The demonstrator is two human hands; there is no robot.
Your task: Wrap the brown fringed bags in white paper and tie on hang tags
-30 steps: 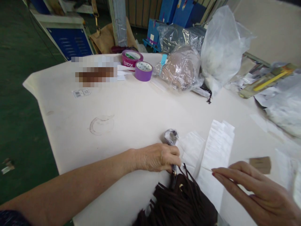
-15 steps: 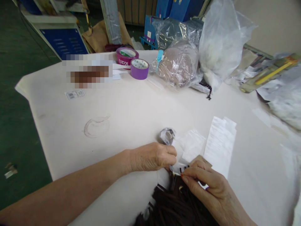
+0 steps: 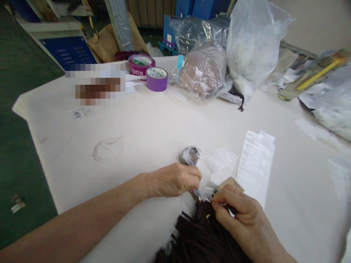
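A dark brown fringed bag [image 3: 203,237] with small gold-coloured metal fittings lies at the lower edge, partly out of view. My left hand [image 3: 178,180] is closed around a strap in grey-white wrapping [image 3: 191,155], which curls beyond the knuckles and runs down to a metal ring on the bag. My right hand [image 3: 241,215] is at the bag's top edge, thumb and forefinger pinched together. Something thin and pale shows at those fingertips, too small to name. Just behind the right hand's fingers is a brown card tag [image 3: 236,183], partly covered.
White paper sheets [image 3: 256,164] and a clear plastic sachet [image 3: 223,162] lie beyond my hands. Farther back are a purple tape roll [image 3: 157,83], a magenta tape roll [image 3: 137,67], a plastic-wrapped brown item [image 3: 205,71] and a filled translucent bag [image 3: 251,47]. A barcode label [image 3: 81,112] lies left.
The view has shifted slightly. My left hand has moved a little away from my right, and more of the wrapped strap and its ring shows between them. The right hand keeps its pinch.
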